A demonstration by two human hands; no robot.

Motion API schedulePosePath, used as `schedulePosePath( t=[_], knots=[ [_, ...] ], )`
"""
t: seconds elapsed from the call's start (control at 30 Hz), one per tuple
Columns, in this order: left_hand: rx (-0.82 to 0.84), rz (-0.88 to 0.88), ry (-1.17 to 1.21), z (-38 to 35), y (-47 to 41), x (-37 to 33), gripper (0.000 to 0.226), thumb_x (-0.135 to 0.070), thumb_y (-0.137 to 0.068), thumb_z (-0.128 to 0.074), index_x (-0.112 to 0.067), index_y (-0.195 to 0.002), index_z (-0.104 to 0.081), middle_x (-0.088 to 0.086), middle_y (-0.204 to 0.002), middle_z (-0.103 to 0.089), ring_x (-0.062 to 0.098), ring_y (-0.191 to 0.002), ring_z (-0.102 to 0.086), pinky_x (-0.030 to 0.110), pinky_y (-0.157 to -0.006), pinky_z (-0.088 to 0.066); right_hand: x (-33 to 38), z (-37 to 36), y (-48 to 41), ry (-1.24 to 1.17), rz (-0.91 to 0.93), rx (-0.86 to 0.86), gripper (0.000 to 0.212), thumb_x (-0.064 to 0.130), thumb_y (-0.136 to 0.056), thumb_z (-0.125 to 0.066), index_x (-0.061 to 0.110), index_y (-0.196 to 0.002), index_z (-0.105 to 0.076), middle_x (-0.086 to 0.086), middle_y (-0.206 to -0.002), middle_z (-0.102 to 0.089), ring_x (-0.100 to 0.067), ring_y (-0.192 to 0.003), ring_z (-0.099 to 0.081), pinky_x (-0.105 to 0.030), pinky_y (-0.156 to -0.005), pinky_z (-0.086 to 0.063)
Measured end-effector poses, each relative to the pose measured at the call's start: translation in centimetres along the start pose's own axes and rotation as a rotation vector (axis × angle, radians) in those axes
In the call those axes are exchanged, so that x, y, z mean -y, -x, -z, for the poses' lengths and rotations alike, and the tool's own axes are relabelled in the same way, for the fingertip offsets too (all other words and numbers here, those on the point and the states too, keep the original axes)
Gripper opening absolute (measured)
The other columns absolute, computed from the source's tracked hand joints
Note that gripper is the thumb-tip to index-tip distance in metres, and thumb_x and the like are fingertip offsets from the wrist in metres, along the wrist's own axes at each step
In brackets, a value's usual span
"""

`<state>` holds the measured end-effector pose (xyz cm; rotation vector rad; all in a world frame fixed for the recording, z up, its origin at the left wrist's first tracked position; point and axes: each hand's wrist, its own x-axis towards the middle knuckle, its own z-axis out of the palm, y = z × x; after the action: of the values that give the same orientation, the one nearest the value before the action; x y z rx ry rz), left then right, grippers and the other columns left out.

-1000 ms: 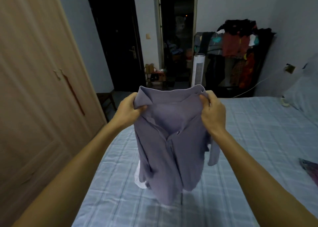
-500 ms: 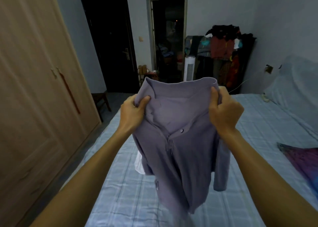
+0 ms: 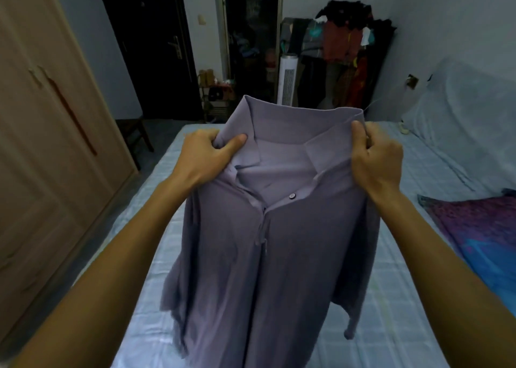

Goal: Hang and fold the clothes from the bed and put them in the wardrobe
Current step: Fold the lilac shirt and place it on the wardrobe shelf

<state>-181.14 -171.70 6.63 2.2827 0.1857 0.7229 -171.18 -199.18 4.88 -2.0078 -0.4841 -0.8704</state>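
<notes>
A purple collared shirt (image 3: 279, 256) hangs in the air over the bed (image 3: 145, 200), its buttoned front facing me. My left hand (image 3: 206, 155) grips the left side of the collar and shoulder. My right hand (image 3: 374, 158) grips the right side of the collar. The shirt's body and sleeves dangle down toward the checked blue bedsheet. The wooden wardrobe (image 3: 42, 144) stands to the left with its doors shut.
A purple and blue patterned cloth (image 3: 480, 233) lies on the bed at the right. A pillow (image 3: 469, 122) sits at the far right. Beyond the bed are a dark door (image 3: 156, 46), an open doorway, a white tower fan (image 3: 287, 80), a clothes rack (image 3: 349, 46) and a small stool (image 3: 134, 133).
I have spread the collar wider between both hands and brought the shirt closer and lower. My view has turned right, showing more of the patterned cloth.
</notes>
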Motion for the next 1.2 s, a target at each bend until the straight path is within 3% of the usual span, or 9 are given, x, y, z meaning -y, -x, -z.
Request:
schedulePosePath(
  t=[0.23,0.4,0.5,0.6,0.77,0.87,0.97,1.07,1.2],
  knots=[
    [0.122,0.103,-0.144,-12.0,-8.3,8.7,0.056,-0.046,-0.085,-0.063,-0.015,-0.05,-0.033,-0.002,-0.044,-0.034,0.011,-0.043,-0.033,0.024,-0.042,-0.023,-12.7,-10.9,-2.0,0.122,-0.198,0.224,0.039,0.039,-0.099,-0.041,0.018,-0.065,-0.039,-0.007,-0.06,-0.052,-0.027,-0.06,-0.049,-0.03,-0.058,-0.025],
    [0.18,0.215,-0.294,-26.8,-14.6,20.3,0.053,-0.05,-0.086,-0.058,-0.014,-0.053,-0.041,0.002,-0.048,-0.045,0.027,-0.056,-0.051,0.032,-0.046,-0.026,-26.5,-23.5,-1.7,0.265,-0.339,0.348,0.037,0.043,-0.098,-0.04,0.015,-0.075,-0.051,-0.02,-0.08,-0.064,-0.038,-0.077,-0.058,-0.032,-0.061,-0.028],
    [0.166,0.254,-0.399,-36.1,-17.6,27.6,0.048,-0.056,-0.088,-0.053,-0.008,-0.078,-0.057,0.015,-0.077,-0.061,0.035,-0.08,-0.057,0.035,-0.06,-0.036,-35.2,-31.6,-0.6,0.332,-0.441,0.421,0.039,0.045,-0.098,-0.038,0.012,-0.103,-0.057,-0.025,-0.1,-0.064,-0.041,-0.094,-0.058,-0.037,-0.068,-0.036],
    [0.157,0.316,-0.486,-44.3,-17.4,33.8,0.057,-0.054,-0.088,-0.052,-0.005,-0.116,-0.052,0.024,-0.115,-0.053,0.04,-0.106,-0.05,0.046,-0.084,-0.04,-42.8,-38.5,2.5,0.317,-0.533,0.45,0.047,0.043,-0.097,-0.041,0.011,-0.132,-0.045,-0.022,-0.123,-0.054,-0.038,-0.113,-0.051,-0.043,-0.092,-0.039],
    [0.362,0.245,-0.43,-52.1,-8.9,40.2,0.059,-0.046,-0.09,-0.048,-0.001,-0.128,-0.047,0.024,-0.118,-0.052,0.04,-0.106,-0.051,0.045,-0.088,-0.039,-48.5,-41.8,13.3,0.322,-0.467,0.499,0.046,0.037,-0.095,-0.042,0.01,-0.131,-0.048,-0.018,-0.129,-0.049,-0.036,-0.119,-0.046,-0.043,-0.1,-0.032],
    [0.476,0.276,-0.502,-53.8,-4.5,43.5,0.07,-0.055,-0.087,-0.031,-0.005,-0.136,-0.042,0.024,-0.13,-0.047,0.041,-0.116,-0.047,0.047,-0.093,-0.037,-50.3,-41.7,19.4,0.376,-0.244,0.646,0.046,0.038,-0.092,-0.044,0.007,-0.125,-0.053,-0.022,-0.129,-0.051,-0.039,-0.118,-0.047,-0.043,-0.099,-0.032],
    [0.549,0.319,-0.575,-54.9,-2.7,45.5,0.074,-0.063,-0.089,-0.024,-0.019,-0.147,-0.025,0.019,-0.151,-0.025,0.035,-0.139,-0.024,0.053,-0.108,-0.02,-52.9,-42.1,23.4,0.427,-0.135,0.841,0.057,0.05,-0.092,-0.037,0.014,-0.135,-0.048,-0.022,-0.141,-0.044,-0.039,-0.132,-0.038,-0.05,-0.107,-0.03],
    [0.67,0.398,-0.634,-55.9,-1.3,46.8,0.074,-0.07,-0.088,-0.018,-0.034,-0.15,0.001,0.007,-0.159,0.002,0.027,-0.146,0.003,0.057,-0.113,0.0,-54.7,-42.1,25.2,0.468,-0.078,0.886,0.064,0.059,-0.095,-0.025,0.017,-0.141,-0.042,-0.018,-0.148,-0.037,-0.037,-0.137,-0.032,-0.051,-0.112,-0.023],
    [0.675,0.421,-0.654,-56.5,-1.0,47.0,0.071,-0.068,-0.09,-0.024,-0.039,-0.149,0.005,0.005,-0.159,0.008,0.027,-0.146,0.008,0.061,-0.112,0.005,-54.7,-42.0,25.4,0.516,-0.082,0.888,0.065,0.059,-0.095,-0.026,0.017,-0.143,-0.04,-0.018,-0.149,-0.035,-0.038,-0.138,-0.031,-0.051,-0.113,-0.02]
  ],
)
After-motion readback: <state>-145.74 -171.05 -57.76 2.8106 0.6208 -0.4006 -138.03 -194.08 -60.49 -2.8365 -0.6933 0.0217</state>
